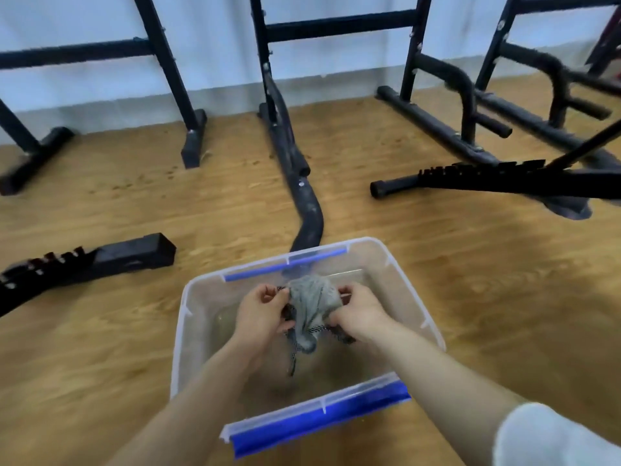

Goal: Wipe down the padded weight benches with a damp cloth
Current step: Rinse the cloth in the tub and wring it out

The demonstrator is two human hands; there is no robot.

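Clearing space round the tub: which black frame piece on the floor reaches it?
The curved middle tube, ending at the far rim of the tub; the notched bars at left and right lie apart from it.
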